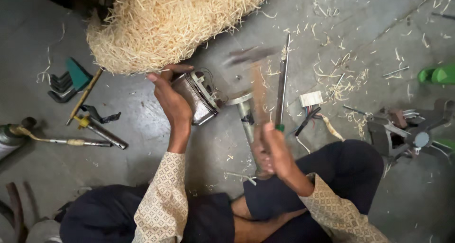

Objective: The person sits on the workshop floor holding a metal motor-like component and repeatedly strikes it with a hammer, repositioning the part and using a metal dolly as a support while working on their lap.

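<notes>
Right hand point(275, 150) is gripping the blurred hammer point(253, 77), swinging beside the motor point(196, 97) that the left hand point(170, 98) is clasping above the floor point(142, 139); a glancing blow is risking those fingers.

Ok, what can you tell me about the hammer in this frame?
The hammer is motion-blurred. It has a brownish, wooden-looking handle and a dark head, metal by the look, near the top. The right hand grips the handle's lower end, holding it roughly upright above the grey floor, beside the motor part that the left hand holds.
</notes>
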Demonstrator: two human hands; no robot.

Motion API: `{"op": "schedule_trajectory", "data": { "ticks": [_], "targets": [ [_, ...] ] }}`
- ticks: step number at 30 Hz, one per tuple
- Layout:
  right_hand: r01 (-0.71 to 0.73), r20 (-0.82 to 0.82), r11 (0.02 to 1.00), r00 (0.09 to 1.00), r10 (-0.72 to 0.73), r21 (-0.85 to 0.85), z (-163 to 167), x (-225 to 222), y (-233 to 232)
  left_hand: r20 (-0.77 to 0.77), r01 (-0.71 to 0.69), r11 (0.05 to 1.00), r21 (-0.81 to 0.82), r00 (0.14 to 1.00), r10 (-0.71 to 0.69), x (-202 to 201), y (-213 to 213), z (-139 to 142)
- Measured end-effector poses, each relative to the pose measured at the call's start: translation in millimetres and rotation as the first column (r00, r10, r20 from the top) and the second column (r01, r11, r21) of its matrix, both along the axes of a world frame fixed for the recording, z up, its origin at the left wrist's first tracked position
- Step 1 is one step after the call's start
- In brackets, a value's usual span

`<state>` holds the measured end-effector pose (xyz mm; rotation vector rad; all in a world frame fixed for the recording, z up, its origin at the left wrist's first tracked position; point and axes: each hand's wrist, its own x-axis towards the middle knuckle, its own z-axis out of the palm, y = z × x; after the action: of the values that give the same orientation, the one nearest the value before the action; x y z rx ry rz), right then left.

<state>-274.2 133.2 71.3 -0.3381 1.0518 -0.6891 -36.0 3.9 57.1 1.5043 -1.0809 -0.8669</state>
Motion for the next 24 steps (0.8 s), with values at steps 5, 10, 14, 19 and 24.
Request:
{"op": "schedule_trajectory", "data": {
  "ticks": [5, 10, 14, 19, 24],
  "targets": [
    [-0.100, -0.120, 0.994, 0.988, 0.094, -0.041, 2.4, 1.9, -0.6, 0.038, 0.021, 0.999, -0.035, 0.999, -0.020, 1.1, -0.6, -1.0],
    [-0.099, -0.022, 0.995, 0.995, 0.099, -0.020, 2.5, 4.2, -0.3, 0.005, 0.003, 1.000, 0.014, 1.000, -0.003, 1.6, 0.3, -2.9],
    [-0.133, -0.123, 0.990, 0.984, 0.127, -0.041, 0.1, 1.0, 0.2, 0.009, 0.017, 1.000, -0.024, 1.000, -0.017, 0.0, -0.2, -0.8],
    [-0.048, -0.150, 0.997, 0.988, 0.038, -0.066, -3.3, -2.0, 0.1, 0.135, 0.024, 1.000, -0.019, 0.991, -0.021, -0.5, -2.8, 4.9],
    [-0.096, -0.109, 0.995, 0.989, 0.096, 0.006, 3.5, -0.1, -0.1, 0.106, 0.026, 1.000, 0.004, 0.994, -0.026, -0.4, -4.0, 5.2]
  ]
}}
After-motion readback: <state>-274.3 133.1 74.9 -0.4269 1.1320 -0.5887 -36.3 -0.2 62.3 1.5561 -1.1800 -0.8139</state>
